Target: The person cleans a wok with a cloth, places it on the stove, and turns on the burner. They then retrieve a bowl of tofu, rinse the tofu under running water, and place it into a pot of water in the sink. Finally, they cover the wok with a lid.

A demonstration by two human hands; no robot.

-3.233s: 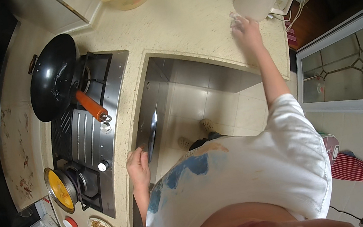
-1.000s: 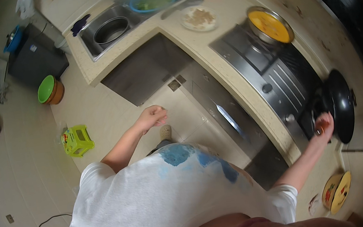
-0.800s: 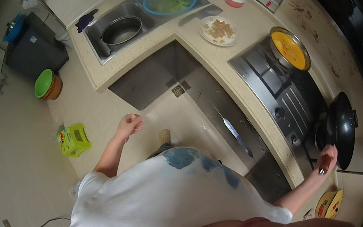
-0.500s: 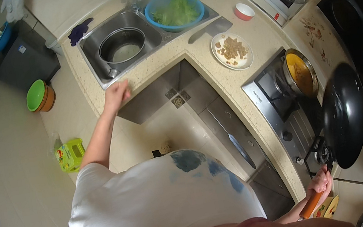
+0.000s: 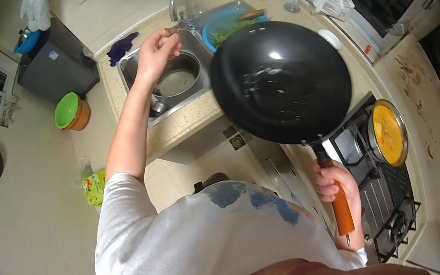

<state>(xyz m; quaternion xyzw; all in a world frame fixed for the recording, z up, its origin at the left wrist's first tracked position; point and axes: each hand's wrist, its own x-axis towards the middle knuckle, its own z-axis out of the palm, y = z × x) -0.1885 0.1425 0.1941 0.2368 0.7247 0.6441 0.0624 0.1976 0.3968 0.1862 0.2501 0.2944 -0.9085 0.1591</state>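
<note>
My right hand [image 5: 337,181] grips the orange handle of a black wok [image 5: 281,90], held up over the counter edge. Its inside faces up, with wet streaks on it. My left hand [image 5: 156,55] is raised over the sink [image 5: 132,71], fingers curled together; a small brown thing shows at the fingertips, too unclear to name. Below that hand a dark pot [image 5: 179,80] sits in the sink, with cloudy liquid in the bottom. Leafy greens [image 5: 229,31] lie in a blue basin [image 5: 208,38], partly hidden by the wok. A brown, blurred handle-like piece [image 5: 251,15] shows above the basin.
A pan of yellow-orange food [image 5: 388,134] stands on the gas stove [image 5: 380,187] at right. Behind the wok is a small bowl [image 5: 329,39]. A tap [image 5: 173,9] rises behind the sink, and a purple cloth [image 5: 121,48] lies left of it.
The wok has swung from over the stove to the left, near the sink, in my right hand. My left hand has moved from the counter edge up over the sink.
</note>
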